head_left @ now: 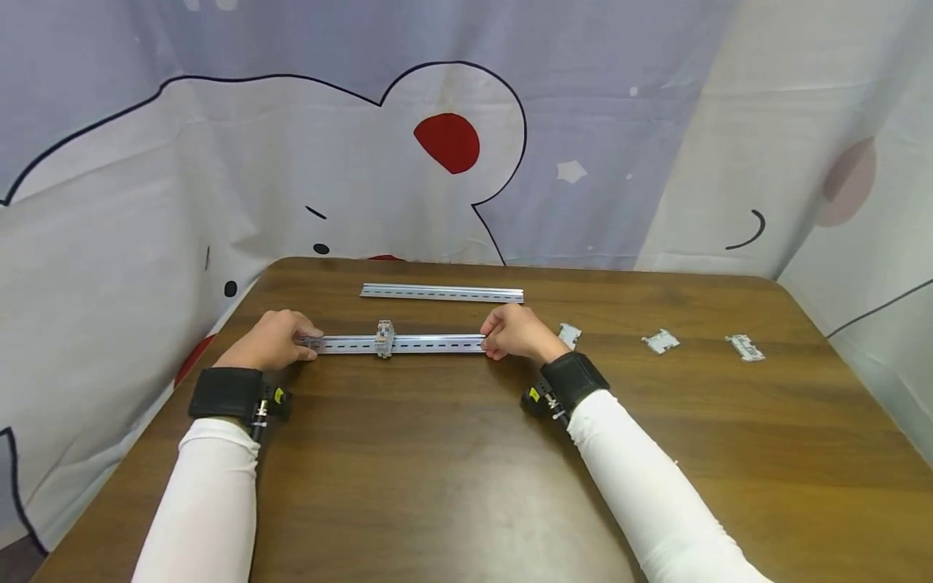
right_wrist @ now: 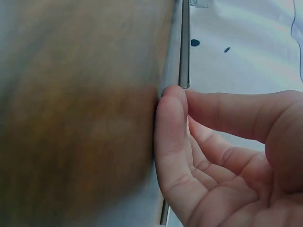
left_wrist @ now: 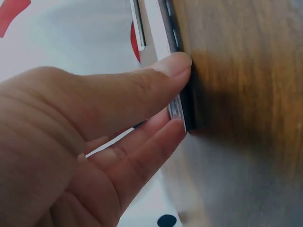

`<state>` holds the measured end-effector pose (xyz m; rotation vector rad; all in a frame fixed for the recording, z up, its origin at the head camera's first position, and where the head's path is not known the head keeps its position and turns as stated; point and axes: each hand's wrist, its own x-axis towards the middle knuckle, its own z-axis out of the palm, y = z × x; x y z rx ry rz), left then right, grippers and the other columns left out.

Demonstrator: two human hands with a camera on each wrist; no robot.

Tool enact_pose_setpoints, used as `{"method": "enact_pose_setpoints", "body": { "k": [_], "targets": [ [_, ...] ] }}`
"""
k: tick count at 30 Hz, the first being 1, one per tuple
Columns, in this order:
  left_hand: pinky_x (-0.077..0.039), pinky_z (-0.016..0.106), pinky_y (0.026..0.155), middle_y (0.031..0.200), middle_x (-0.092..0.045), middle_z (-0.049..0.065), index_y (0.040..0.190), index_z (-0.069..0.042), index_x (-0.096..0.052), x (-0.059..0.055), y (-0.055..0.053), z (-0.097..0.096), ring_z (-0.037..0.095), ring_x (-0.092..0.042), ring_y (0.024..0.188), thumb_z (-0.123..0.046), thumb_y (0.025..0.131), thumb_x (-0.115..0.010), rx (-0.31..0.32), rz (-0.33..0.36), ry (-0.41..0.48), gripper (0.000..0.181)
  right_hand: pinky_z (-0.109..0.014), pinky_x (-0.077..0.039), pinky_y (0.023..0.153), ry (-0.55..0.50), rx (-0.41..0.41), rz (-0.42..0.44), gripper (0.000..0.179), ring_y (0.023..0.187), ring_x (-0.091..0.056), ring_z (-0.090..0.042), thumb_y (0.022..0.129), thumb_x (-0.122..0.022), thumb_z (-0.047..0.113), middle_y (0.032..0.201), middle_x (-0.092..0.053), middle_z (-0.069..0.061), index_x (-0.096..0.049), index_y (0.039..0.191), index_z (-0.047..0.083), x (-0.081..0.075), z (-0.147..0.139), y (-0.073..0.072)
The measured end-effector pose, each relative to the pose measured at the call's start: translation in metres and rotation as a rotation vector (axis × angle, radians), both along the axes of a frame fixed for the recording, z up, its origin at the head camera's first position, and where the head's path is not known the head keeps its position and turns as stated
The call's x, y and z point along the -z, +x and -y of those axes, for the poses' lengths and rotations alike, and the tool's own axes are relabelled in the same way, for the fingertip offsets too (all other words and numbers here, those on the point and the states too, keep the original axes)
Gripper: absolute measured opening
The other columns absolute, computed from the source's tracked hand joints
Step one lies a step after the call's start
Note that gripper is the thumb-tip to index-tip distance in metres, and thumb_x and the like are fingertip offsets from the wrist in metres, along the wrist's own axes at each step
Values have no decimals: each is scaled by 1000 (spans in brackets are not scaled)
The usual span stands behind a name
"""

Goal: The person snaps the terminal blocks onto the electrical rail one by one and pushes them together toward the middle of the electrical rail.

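Observation:
A slotted metal DIN rail (head_left: 437, 345) lies across the table, with a small cluster of grey terminal blocks (head_left: 384, 338) mounted left of its middle. My left hand (head_left: 271, 342) pinches the rail's left end. The left wrist view shows the thumb of that hand (left_wrist: 118, 113) on the rail's front face and other fingers at its end and back. At the right end, my right hand (head_left: 516, 332) grips the rail between thumb and fingers. In the right wrist view, this hand (right_wrist: 222, 161) covers much of that end.
Behind lies a second DIN rail (head_left: 442, 293), parallel to the first. Three loose grey terminal pieces lie to the right: one piece (head_left: 569, 335) near my right hand, another piece (head_left: 661, 341) farther out, and a third piece (head_left: 745, 347) beyond. A patterned curtain (head_left: 328, 162) hangs behind the wooden table (head_left: 408, 470).

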<state>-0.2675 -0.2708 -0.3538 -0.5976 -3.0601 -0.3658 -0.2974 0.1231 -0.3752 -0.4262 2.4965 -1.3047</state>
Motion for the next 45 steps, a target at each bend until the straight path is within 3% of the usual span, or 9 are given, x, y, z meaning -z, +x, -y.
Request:
{"method": "enact_pose_setpoints", "body": {
  "k": [7, 11, 19, 22, 28, 32, 34, 40, 45],
  "targets": [
    [-50, 48, 81, 105, -70, 18, 106, 2, -74, -5, -6, 0, 31, -63, 92, -5, 77, -81, -33, 76, 16, 31, -31, -57, 63, 62, -14, 22, 12, 66, -68, -18, 88, -69, 4, 81, -71, -13, -65, 96, -3, -6, 3, 0],
    [-49, 52, 87, 115, -67, 23, 117, 5, -68, -14, -11, -7, 37, -63, 101, -7, 82, -77, -76, 133, 51, 39, -32, -57, 65, 84, -5, 30, 14, 68, -68, -20, 89, -69, 8, 82, -70, -13, -64, 97, -1, -10, 0, -4],
    [-36, 60, 102, 138, -46, 34, 146, 9, -33, -20, -35, -26, 49, -44, 127, -26, 97, -58, -215, 159, 171, 66, -34, -51, 83, 160, 186, -77, 45, 99, -64, -25, 89, -69, 21, 112, -67, -14, -60, 127, -1, -12, -15, -19],
    [-31, 60, 106, 143, -40, 35, 150, 9, -24, -16, -47, -35, 49, -36, 133, -30, 98, -55, -236, 173, 192, 72, -30, -49, 78, 90, 256, -47, 46, 93, -64, -24, 90, -68, 19, 99, -67, -13, -57, 125, -8, -9, -22, -23],
    [-25, 58, 111, 147, -35, 33, 147, 10, -30, -2, -65, -51, 48, -25, 139, -31, 99, -52, -238, 200, 218, 67, -25, -52, 62, -84, 319, 76, 38, 59, -56, -12, 91, -66, 13, 63, -54, -1, -54, 116, -12, -4, -35, -24],
    [-25, 60, 110, 146, -33, 34, 145, 8, -37, 4, -66, -59, 49, -20, 140, -30, 99, -54, -237, 218, 215, 62, -24, -51, 57, -84, 319, 94, 30, 52, -53, -10, 92, -65, 11, 57, -51, 0, -56, 109, -12, -1, -40, -22],
    [-27, 63, 108, 144, -33, 35, 143, 6, -41, 5, -64, -65, 50, -20, 139, -29, 98, -56, -242, 216, 204, 59, -23, -51, 56, -88, 319, 98, 33, 51, -52, -10, 92, -65, 10, 56, -51, 1, -55, 115, -12, -1, -42, -21],
    [-34, 63, 102, 133, -39, 35, 134, 4, -50, 4, -61, -80, 50, -35, 126, -24, 91, -67, -290, 178, 203, 53, -24, -52, 55, -75, 352, 89, 39, 51, -54, -10, 91, -65, 7, 58, -54, -1, -54, 123, -12, -4, -47, -20],
    [-40, 55, 97, 121, -43, 29, 121, 7, -50, 3, -56, -81, 41, -44, 111, -20, 86, -75, -332, 155, 255, 51, -25, -53, 56, -60, 384, 68, 43, 54, -56, -10, 89, -67, 7, 73, -56, -5, -51, 125, -11, -6, -43, -21]
  ]
}}
